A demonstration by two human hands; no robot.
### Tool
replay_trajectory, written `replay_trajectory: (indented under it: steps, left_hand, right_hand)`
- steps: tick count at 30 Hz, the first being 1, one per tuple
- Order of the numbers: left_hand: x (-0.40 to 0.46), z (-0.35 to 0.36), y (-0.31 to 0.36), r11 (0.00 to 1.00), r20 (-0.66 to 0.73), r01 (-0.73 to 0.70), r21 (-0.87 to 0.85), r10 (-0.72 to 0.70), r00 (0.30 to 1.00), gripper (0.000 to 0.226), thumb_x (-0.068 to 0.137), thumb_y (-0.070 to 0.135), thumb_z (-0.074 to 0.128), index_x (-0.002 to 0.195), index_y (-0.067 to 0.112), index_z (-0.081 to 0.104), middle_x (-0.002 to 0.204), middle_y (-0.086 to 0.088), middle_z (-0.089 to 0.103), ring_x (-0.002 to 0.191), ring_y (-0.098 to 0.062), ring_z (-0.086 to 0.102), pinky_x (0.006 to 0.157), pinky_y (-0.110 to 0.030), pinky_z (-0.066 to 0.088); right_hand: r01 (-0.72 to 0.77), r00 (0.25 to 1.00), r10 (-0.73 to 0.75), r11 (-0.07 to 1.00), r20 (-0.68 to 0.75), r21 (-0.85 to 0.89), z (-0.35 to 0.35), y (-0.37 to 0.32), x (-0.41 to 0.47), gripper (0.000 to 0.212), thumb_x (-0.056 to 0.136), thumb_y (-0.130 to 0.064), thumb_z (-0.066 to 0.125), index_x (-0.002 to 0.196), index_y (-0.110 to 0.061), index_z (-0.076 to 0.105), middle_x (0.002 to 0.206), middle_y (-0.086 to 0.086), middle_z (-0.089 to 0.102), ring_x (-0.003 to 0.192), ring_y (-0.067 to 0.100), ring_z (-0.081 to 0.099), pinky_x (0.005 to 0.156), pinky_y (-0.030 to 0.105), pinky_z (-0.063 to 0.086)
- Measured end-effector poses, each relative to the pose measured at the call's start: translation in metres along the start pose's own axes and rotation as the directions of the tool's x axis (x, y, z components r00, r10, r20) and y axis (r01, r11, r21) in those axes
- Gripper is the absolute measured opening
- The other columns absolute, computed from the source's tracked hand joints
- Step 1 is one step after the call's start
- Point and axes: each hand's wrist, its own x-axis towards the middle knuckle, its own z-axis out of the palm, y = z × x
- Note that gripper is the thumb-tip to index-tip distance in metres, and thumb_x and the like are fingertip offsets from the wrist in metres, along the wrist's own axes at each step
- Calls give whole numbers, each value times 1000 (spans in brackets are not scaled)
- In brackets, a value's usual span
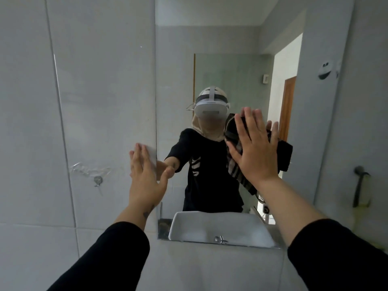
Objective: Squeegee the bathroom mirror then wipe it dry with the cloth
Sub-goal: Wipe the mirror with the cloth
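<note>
The bathroom mirror (pixel 210 49) hangs on the tiled wall straight ahead and reflects a person in a black top. My right hand (pixel 256 148) lies flat on the right half of the glass, fingers spread, and presses a dark striped cloth (pixel 284 154) against it. The cloth sticks out around the palm on both sides and hangs below the wrist. My left hand (pixel 144 173) rests at the mirror's left edge with nothing in it, its fingers on the tile and its thumb on the glass. I cannot make out a squeegee for certain.
A white sink (pixel 220 227) shows as a reflection at the mirror's bottom. A metal hook (pixel 97 180) sits on the left tiles. On the right wall are a dark long-handled object (pixel 359 185) and a white round fixture (pixel 325 70).
</note>
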Motion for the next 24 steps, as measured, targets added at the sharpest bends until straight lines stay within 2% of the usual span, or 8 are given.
replay_trajectory:
  steps: [3, 6, 9, 15, 18, 24]
  left_hand:
    - [1, 0, -1, 1000, 11, 6, 13, -7, 1000, 90, 90, 49, 50, 150, 19, -10, 157, 5, -23, 143, -14, -22, 117, -42, 6]
    - [0, 0, 0, 1000, 20, 17, -4, -16, 1000, 90, 90, 50, 50, 150, 20, -11, 156, 8, -25, 143, -13, -23, 117, -42, 6]
    - [0, 1, 1, 1000, 25, 24, 5, -24, 999, 90, 90, 49, 50, 150, 21, -11, 156, 8, -25, 143, -13, -22, 117, -44, 7]
    - [0, 0, 1, 999, 12, 36, -8, -36, 999, 89, 91, 43, 53, 150, 20, -9, 157, 8, -22, 144, -13, -20, 118, -46, 9]
    - [0, 1, 1, 999, 14, 44, -9, -44, 999, 88, 91, 44, 52, 150, 21, -10, 157, 9, -23, 144, -12, -20, 118, -47, 10]
    - [-1, 0, 2, 999, 15, 45, -11, -44, 999, 89, 91, 45, 52, 150, 21, -11, 157, 8, -22, 144, -14, -19, 118, -48, 11]
  right_hand:
    - [-146, 989, 146, 989, -25, 24, -3, 30, -15, 68, 95, -50, 34, 152, -21, 9, 160, 7, 12, 147, 26, 8, 113, 56, 3]
    - [-321, 945, 324, 945, -35, 68, -4, 56, -30, 69, 95, -50, 29, 152, -22, 3, 160, 7, 8, 147, 27, 7, 112, 58, 3]
    - [-425, 902, 430, 899, -39, 107, -3, 75, -42, 68, 95, -50, 27, 152, -19, 7, 160, 9, 10, 146, 29, 9, 112, 62, 4]
    - [-642, 751, 659, 744, -42, 186, 4, 77, -63, 67, 96, -48, 24, 152, -14, 11, 159, 13, 9, 146, 33, 7, 110, 68, 8]
    - [-650, 747, 663, 742, -36, 165, 2, 61, -57, 67, 96, -47, 25, 152, -13, 11, 159, 13, 10, 146, 33, 8, 111, 66, 8]
    - [-370, 926, 375, 924, -43, 93, 3, 4, -28, 67, 96, -51, 28, 152, -17, 12, 159, 9, 12, 146, 28, 9, 113, 58, 1]
